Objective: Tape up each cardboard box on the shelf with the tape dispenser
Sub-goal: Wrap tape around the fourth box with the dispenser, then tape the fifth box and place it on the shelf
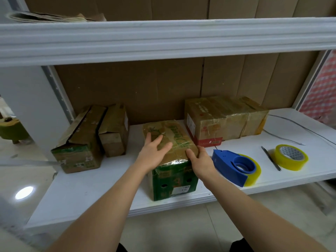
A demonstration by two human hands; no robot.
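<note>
A green-sided cardboard box with a brown top covered in glossy clear tape [174,160] stands at the front edge of the white shelf board [91,188], roughly at its centre. The left hand [154,151] lies flat on the left part of the box top, fingers straight and spread, pressing on the taped surface. The right hand [200,160] sits at the top right corner of the same box, the thumb on the top face and the remaining fingers curled over the right side, gripping the corner. The two hands are apart, one at each side of the box top. Just beside the box, to its right, the blue plastic tape dispenser loaded with a yellowish clear tape roll [236,166] lies on the shelf board, held by neither hand. Farther right lie a thin dark pen-like tool [271,158] and a loose roll of yellowish clear tape [291,157], near each other. Behind and to the right, a brown cardboard box with a red lower band [223,120] stands against the back panel, its faces wrapped in clear tape. At the left, two worn brown cardboard boxes [91,137] rest side by side, touching, their top flaps partly raised.
</note>
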